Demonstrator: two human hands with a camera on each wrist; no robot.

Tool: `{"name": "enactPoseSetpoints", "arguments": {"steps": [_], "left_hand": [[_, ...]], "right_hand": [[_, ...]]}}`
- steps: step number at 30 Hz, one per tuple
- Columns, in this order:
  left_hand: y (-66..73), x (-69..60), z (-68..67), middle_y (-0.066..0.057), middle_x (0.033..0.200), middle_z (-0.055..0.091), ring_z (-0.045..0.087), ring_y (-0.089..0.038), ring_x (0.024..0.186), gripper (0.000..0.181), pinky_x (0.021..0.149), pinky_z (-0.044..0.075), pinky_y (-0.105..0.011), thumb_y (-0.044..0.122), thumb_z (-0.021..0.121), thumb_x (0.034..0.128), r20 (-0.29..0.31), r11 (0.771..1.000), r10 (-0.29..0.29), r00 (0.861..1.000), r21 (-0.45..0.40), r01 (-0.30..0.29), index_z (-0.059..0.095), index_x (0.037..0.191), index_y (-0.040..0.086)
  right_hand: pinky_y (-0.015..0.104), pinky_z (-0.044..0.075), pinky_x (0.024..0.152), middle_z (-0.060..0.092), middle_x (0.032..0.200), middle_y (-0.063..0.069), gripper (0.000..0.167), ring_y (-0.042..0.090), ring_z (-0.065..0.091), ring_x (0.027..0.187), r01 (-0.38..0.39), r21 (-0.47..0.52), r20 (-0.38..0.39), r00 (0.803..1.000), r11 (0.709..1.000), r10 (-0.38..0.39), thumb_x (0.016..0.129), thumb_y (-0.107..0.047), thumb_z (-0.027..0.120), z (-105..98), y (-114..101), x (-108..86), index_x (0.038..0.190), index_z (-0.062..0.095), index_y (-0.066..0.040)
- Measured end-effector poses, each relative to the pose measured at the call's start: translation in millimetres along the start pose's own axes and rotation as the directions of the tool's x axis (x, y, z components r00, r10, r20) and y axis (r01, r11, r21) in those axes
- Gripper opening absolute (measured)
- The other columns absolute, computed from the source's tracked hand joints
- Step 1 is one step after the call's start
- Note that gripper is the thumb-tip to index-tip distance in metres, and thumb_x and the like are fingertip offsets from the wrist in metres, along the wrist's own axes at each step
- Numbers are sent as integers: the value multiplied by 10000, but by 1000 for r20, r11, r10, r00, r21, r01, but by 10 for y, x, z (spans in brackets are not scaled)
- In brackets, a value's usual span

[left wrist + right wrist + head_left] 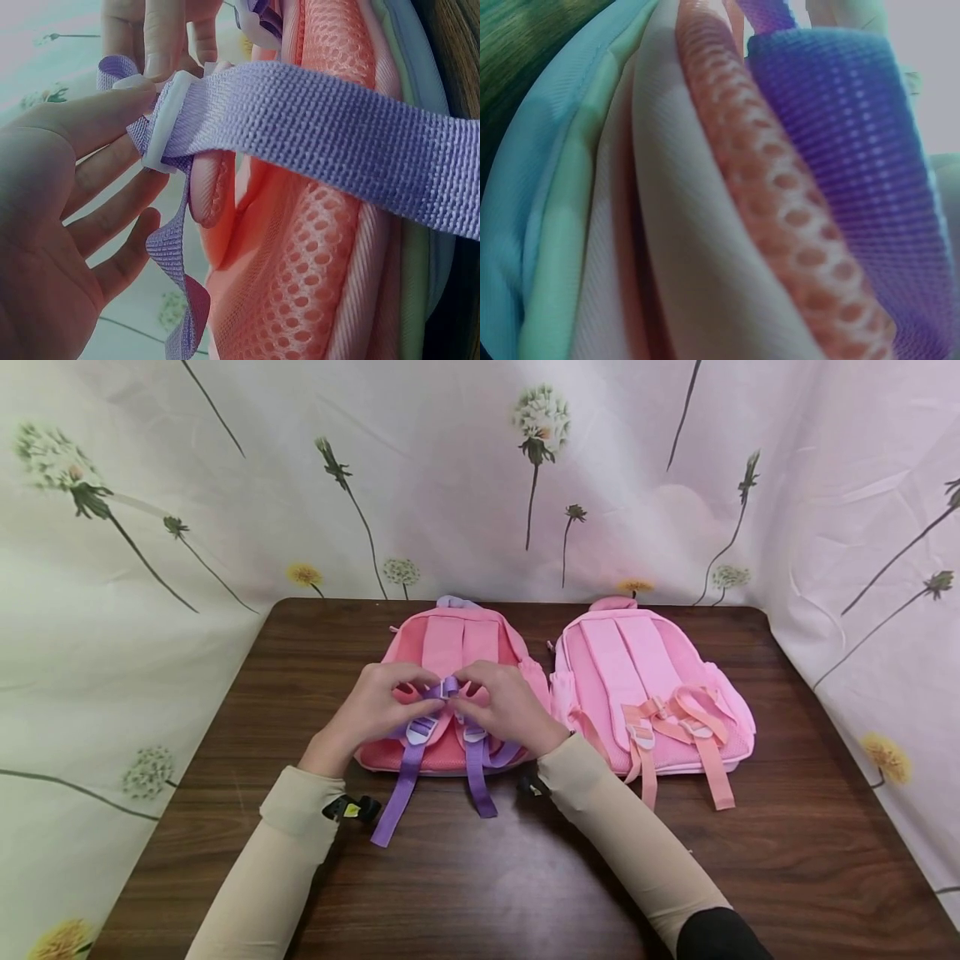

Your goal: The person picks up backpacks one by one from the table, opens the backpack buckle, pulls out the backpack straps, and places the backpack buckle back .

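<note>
A coral-pink backpack (442, 639) lies with its back panel and shoulder straps facing up. Over its lower half, my left hand (381, 700) and right hand (510, 703) meet at a small white buckle (444, 687) threaded with purple webbing. Thumb and fingers of the left hand pinch its left side, while the right hand's thumb and fingers pinch the webbing on the right. Up close in the left wrist view, the purple strap (300, 112) runs through a white plastic slider (169, 120) beside the left thumb. Fingertips partly cover the buckle.
To the right lies a lighter pink backpack (637, 643) with orange straps (712, 768). Two purple strap ends (397, 797) hang over the wooden table (465, 893) in front. A dandelion-print cloth (465, 468) stands behind the table and along its sides.
</note>
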State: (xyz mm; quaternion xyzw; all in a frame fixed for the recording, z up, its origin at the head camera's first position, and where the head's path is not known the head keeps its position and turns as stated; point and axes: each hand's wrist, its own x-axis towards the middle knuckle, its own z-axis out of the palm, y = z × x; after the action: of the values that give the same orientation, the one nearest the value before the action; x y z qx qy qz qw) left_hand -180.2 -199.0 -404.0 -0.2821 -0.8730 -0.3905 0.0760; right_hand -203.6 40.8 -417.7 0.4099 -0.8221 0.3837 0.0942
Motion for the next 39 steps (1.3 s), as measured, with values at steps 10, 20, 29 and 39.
{"name": "enactPoseSetpoints", "arguments": {"steps": [10, 20, 29, 39], "left_hand": [[3, -4, -7, -21, 962, 768, 698, -193, 906, 258, 807, 612, -443, 100, 896, 842, -1, 1000, -4, 1000, -17, 4, 795, 1080, 95], [-4, -38, -33, -24, 946, 766, 702, -193, 880, 239, 784, 611, -435, 73, 894, 835, -10, 1000, -4, 1000, -5, 4, 786, 1047, 84], [-10, -26, -27, -9, 934, 768, 678, -166, 843, 248, 746, 593, -393, 78, 901, 828, -22, 1000, 19, 1000, 13, -18, 795, 1052, 88], [10, -4, -19, -26, 964, 780, 712, -190, 882, 254, 779, 608, -424, 90, 902, 831, -14, 1000, 17, 1000, 7, -17, 799, 1064, 83]], "right_hand": [[366, 605, 829, 769, 1063, 62, 207, 201, 723, 915, -10, 14, -6, 1000, 1000, 10, 948, -176, 800, 11, 1, -6, 1119, 764, -65], [362, 608, 835, 770, 1089, 67, 222, 200, 732, 924, -13, 18, -8, 1000, 1000, 13, 943, -167, 807, 12, -19, -2, 1130, 760, -57], [362, 606, 838, 770, 1075, 69, 204, 199, 729, 921, -6, 13, -9, 1000, 1000, 6, 935, -141, 806, 4, -12, 3, 1112, 757, -52], [347, 600, 835, 767, 1064, 60, 204, 212, 726, 918, -1, 13, -1, 1000, 1000, 1, 935, -132, 801, -9, -14, -10, 1119, 755, -55]]}}
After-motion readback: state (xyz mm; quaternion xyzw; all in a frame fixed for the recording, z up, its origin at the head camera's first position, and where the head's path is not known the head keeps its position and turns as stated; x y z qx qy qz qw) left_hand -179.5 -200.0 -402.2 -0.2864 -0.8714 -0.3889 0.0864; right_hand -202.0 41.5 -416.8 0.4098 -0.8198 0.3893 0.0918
